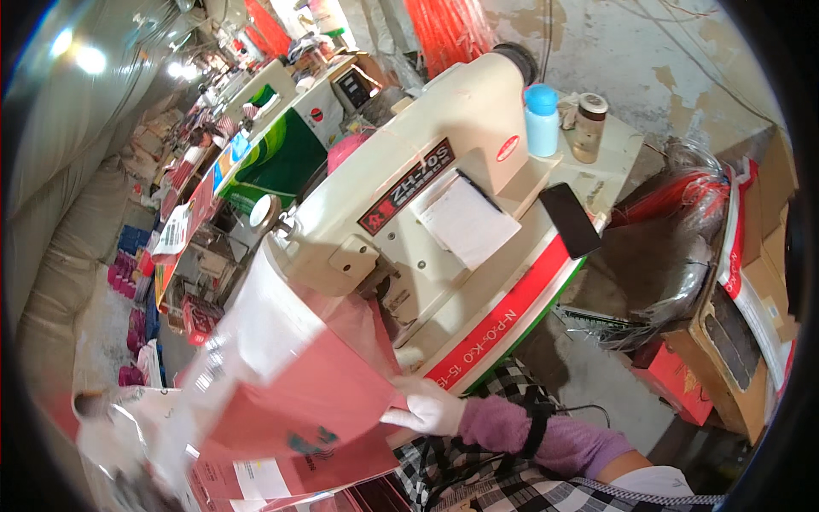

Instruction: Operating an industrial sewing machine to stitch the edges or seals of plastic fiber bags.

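A large cream sewing machine (426,154) stands in front of me. A red and white printed plastic sack (299,384) is raised below and left of its head, its upper part curled and blurred. My right hand (431,410), in a white glove, is closed on the sack's right edge, thumb above and fingers below. A smeared greyish shape at the lower left seems to be my left hand (141,482), beside the sack's left side; motion hides its fingers. More red printed sacks (256,480) lie underneath, near my checked apron.
A white notepad (467,224) with a pen and a black phone (571,220) rest on the machine. Behind stand a blue bottle (542,124) and a clear jar (589,130). At right are a stool-like brown board (725,350) and a red box (674,380).
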`<state>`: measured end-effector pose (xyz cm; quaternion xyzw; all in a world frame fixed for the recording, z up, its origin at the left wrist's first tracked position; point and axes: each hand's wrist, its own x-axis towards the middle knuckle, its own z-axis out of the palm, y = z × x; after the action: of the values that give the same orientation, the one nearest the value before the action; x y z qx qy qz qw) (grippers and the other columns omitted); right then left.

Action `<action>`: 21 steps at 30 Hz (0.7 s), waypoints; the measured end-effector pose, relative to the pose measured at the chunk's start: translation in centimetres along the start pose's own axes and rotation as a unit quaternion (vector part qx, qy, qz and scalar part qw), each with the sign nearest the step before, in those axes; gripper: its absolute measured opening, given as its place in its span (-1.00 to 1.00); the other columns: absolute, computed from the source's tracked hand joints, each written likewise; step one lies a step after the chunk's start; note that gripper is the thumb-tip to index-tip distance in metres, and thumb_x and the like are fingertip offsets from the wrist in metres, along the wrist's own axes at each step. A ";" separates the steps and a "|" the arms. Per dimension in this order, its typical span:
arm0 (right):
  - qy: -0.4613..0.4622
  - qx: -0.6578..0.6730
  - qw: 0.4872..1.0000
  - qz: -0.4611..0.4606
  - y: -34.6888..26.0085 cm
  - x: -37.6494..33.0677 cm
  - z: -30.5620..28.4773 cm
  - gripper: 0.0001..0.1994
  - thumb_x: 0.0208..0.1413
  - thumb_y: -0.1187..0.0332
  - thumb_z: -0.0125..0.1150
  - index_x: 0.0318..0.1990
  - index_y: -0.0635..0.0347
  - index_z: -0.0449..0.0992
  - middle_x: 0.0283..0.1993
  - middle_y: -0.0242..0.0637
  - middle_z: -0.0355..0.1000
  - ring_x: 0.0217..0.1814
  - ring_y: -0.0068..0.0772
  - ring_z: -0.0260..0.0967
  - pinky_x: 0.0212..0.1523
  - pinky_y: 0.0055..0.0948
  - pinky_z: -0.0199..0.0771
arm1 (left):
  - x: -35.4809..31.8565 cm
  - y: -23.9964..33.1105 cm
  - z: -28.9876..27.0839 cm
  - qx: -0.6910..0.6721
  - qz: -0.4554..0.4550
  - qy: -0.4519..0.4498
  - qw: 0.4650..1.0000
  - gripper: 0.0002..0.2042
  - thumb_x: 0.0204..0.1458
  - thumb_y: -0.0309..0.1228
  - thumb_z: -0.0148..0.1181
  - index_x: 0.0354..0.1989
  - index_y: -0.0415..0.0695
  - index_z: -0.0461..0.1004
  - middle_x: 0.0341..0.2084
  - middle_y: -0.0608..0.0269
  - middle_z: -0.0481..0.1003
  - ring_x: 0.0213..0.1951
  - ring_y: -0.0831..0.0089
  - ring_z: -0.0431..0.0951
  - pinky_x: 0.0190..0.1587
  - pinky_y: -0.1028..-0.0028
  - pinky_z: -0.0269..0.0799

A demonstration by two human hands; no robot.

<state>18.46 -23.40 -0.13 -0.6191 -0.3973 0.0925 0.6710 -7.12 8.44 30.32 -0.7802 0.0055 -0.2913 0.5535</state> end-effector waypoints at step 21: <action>-0.190 -0.042 0.975 0.107 -2.0 -4.7 4.3 -0.69 0.20 0.16 0.12 -0.32 0.23 0.61 -0.24 -0.08 0.56 -0.08 -0.15 0.50 -0.11 -0.32 0.51 | 10.1 39.7 7.8 -0.764 -0.136 -0.135 0.617 -0.56 0.14 -0.50 -0.11 0.23 -0.04 0.34 0.26 0.00 0.21 0.23 0.12 0.27 0.26 0.28 0.23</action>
<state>11.78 -23.42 -0.60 -0.6570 -0.4525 0.2623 0.5429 17.38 -3.54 -1.28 -0.9440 0.0453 -0.1450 -0.2930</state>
